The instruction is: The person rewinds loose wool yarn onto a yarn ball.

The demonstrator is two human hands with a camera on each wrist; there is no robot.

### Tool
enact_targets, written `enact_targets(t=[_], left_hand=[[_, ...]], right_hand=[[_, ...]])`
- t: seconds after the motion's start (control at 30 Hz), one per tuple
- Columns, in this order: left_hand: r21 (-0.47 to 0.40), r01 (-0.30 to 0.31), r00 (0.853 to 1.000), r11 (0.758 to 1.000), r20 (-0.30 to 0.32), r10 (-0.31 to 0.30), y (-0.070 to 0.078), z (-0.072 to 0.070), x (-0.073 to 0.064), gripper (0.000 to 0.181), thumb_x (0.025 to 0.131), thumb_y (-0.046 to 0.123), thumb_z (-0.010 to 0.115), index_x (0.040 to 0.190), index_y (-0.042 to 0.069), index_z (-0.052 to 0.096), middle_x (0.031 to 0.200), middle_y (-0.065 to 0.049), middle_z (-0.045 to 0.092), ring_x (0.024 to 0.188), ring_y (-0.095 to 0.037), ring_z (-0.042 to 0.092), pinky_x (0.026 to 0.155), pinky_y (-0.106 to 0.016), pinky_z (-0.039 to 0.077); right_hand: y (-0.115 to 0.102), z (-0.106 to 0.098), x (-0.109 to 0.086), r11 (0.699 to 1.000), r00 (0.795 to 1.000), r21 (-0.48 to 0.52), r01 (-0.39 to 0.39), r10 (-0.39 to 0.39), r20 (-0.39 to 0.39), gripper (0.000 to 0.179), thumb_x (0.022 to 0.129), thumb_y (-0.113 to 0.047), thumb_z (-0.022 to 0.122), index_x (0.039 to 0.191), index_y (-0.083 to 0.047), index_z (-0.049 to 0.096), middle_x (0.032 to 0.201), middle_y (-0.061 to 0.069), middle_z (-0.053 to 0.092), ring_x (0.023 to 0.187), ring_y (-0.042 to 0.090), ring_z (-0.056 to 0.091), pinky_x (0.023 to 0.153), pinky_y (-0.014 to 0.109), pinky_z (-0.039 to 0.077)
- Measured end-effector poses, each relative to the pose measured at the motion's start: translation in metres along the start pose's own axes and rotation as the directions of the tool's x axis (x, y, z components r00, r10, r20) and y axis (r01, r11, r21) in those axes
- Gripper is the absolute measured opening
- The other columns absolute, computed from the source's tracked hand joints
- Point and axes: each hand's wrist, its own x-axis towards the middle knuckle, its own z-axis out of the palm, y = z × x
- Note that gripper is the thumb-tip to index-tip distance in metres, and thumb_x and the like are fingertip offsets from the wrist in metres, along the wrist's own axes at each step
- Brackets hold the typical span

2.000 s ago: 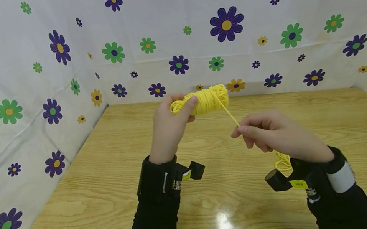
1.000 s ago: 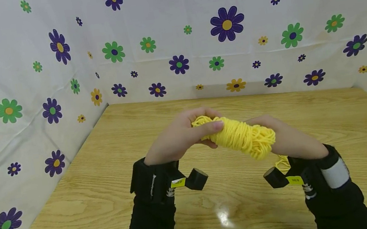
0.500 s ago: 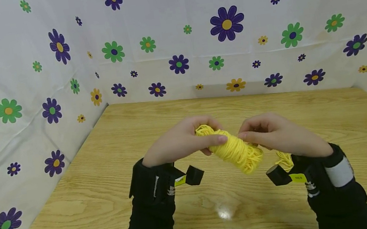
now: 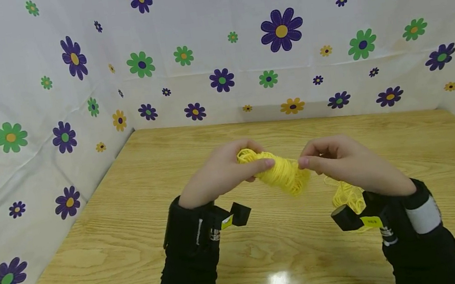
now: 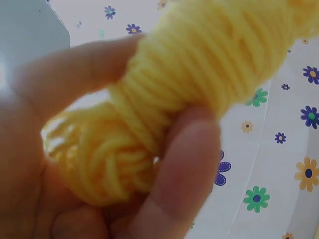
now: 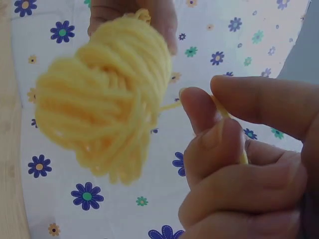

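A yellow skein of yarn (image 4: 287,176) is held up over the table, its right end tilted down. My left hand (image 4: 224,171) grips its left end, with the thumb across the front. In the left wrist view the wound yarn (image 5: 199,59) lies between thumb and fingers, its looped end against the palm. My right hand (image 4: 343,165) is close by the skein's right end, with thumb and fingers pinching the yarn strand. The right wrist view shows that strand (image 6: 171,105) running from the skein (image 6: 99,109) into the curled fingers of the right hand (image 6: 244,174).
A loose heap of yellow yarn (image 4: 347,196) lies on the wooden table (image 4: 106,234) below the right hand, partly covered by the right wrist camera (image 4: 347,218). A white flowered cloth (image 4: 195,31) stands behind the table and along its sides.
My left hand has brought the skein lower and rightward, tilting its right end down. The strand between the hands has shortened. More of the loose yarn heap shows beneath the right hand.
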Motion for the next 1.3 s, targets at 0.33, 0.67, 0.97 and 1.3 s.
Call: enact_targets(t=[0.33, 0.67, 0.97, 1.3], left_hand=[[-0.06, 0.053, 0.979, 0.997, -0.193, -0.064, -0.001, -0.001, 0.004, 0.036, 0.087, 0.031, 0.062, 0.111, 0.005, 0.056, 0.102, -0.01, 0.059, 0.077, -0.021, 0.062, 0.069, -0.034, 0.055], [-0.226, 0.041, 0.93, 0.973, -0.346, -0.12, -0.001, 0.0, 0.008, 0.035, 0.088, 0.03, 0.062, 0.111, 0.006, 0.055, 0.106, -0.01, 0.056, 0.08, -0.021, 0.062, 0.075, -0.034, 0.054], [-0.374, -0.078, 0.898, 0.924, -0.429, -0.098, 0.002, 0.004, 0.01, 0.033, 0.089, 0.025, 0.062, 0.111, 0.0, 0.054, 0.102, -0.013, 0.057, 0.08, -0.023, 0.061, 0.076, -0.033, 0.054], [-0.547, -0.199, 0.92, 0.813, -0.391, -0.038, 0.005, 0.005, 0.01, 0.028, 0.091, 0.016, 0.059, 0.109, -0.005, 0.053, 0.107, -0.016, 0.053, 0.092, -0.024, 0.058, 0.077, -0.029, 0.054]], right_hand=[[-0.006, -0.001, -0.004, 1.0, 0.999, -0.002, 0.009, -0.009, -0.037, 0.021, 0.097, -0.02, 0.048, 0.094, -0.006, 0.063, 0.071, 0.011, 0.044, 0.048, 0.017, 0.034, 0.04, 0.027, 0.03], [-0.009, 0.002, -0.003, 1.0, 1.0, -0.007, 0.03, -0.03, -0.008, 0.022, 0.098, -0.017, 0.046, 0.098, -0.006, 0.065, 0.073, 0.012, 0.05, 0.051, 0.017, 0.04, 0.043, 0.024, 0.037], [-0.007, 0.007, 0.001, 0.998, 0.995, 0.002, 0.062, -0.062, 0.073, 0.02, 0.098, -0.014, 0.046, 0.095, -0.006, 0.065, 0.069, 0.009, 0.051, 0.047, 0.015, 0.041, 0.041, 0.023, 0.038], [-0.007, 0.011, 0.005, 0.997, 0.985, 0.015, 0.082, -0.084, 0.148, 0.019, 0.097, -0.012, 0.047, 0.096, -0.003, 0.063, 0.07, 0.007, 0.054, 0.048, 0.015, 0.043, 0.044, 0.022, 0.04]])
